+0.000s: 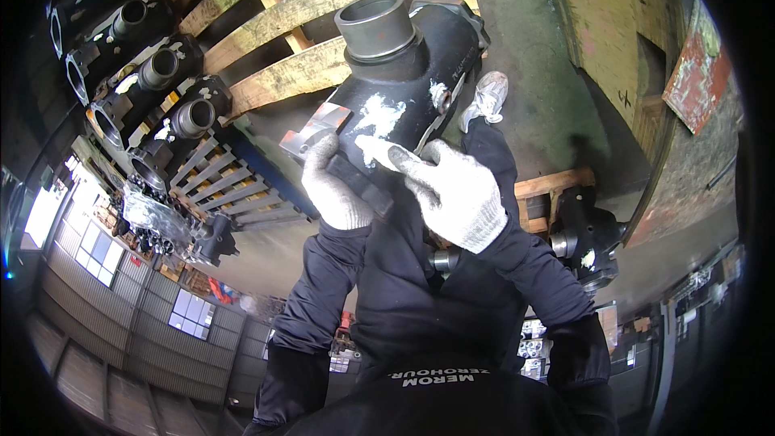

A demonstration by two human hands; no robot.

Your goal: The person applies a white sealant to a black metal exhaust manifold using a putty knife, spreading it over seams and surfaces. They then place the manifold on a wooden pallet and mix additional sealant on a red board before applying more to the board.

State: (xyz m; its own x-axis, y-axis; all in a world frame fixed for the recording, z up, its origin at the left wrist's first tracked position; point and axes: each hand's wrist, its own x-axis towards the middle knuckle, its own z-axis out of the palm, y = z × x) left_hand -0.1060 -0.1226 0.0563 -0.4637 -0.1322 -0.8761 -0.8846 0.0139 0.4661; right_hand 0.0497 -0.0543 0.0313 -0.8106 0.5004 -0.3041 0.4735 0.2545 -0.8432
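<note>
A large black metal casting (436,56) with a bare, machined round collar (374,26) lies in front of me. White paste (381,115) is smeared over its near side. My left hand (337,190), in a white knitted glove, is closed around the dark flanged end of the casting, beside a shiny machined face (321,124). My right hand (464,198), also gloved, is closed, its darkened thumb pressed toward the fingers. A pale tip, smeared white, reaches from it to the paste; I cannot make out whether it is a held thing or a fingertip.
Behind the casting lies a wooden pallet (282,16). Several similar black castings (158,69) stand in a row at the left, near a slatted pallet (222,182). Another black casting (583,234) sits at the right. A wooden board (605,40) and a rusty plate (696,81) are farther right.
</note>
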